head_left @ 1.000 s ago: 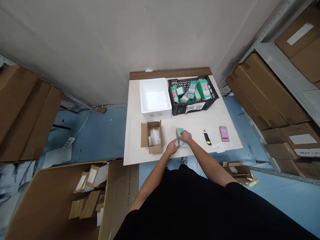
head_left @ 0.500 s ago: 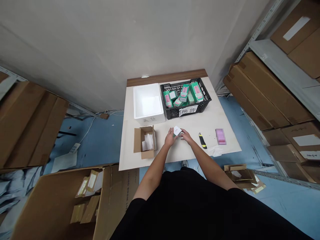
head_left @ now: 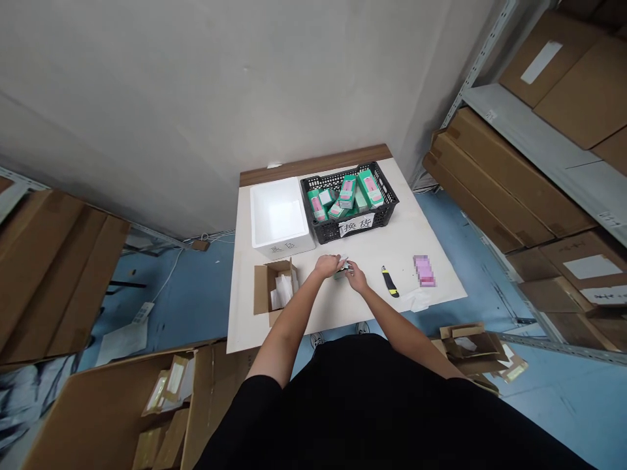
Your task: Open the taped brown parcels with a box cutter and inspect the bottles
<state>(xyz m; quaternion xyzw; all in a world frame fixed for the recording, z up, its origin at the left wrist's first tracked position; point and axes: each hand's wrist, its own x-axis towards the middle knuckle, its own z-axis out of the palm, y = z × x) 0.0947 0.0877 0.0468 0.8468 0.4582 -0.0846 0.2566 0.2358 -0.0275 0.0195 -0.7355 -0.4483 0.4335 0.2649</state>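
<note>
Between my hands, above the front of the table, is a small green-and-white box (head_left: pixel 339 275), partly hidden by my fingers. My left hand (head_left: pixel 327 265) is closed at its upper left, fingers together near the top. My right hand (head_left: pixel 356 277) grips its right side with bent fingers. A small pale piece, perhaps a flap, shows between the fingertips. To the left stands an open cardboard box (head_left: pixel 259 290) with white wrapping inside. A black-and-yellow utility knife (head_left: pixel 390 282) lies to the right of my right hand.
Behind my hands are a white foam bin (head_left: pixel 283 247) and a black crate (head_left: pixel 325 232) of green-and-pink boxes. A blurred pink item (head_left: pixel 424 271) and clear plastic (head_left: pixel 416 299) lie at right. A large carton (head_left: pixel 98 405) stands lower left; shelves (head_left: pixel 529 117) with cartons flank the right.
My left hand has shifted onto the top of the small box, whose white face is now mostly covered. The box appears turned, and the whole view has swung slightly right.
</note>
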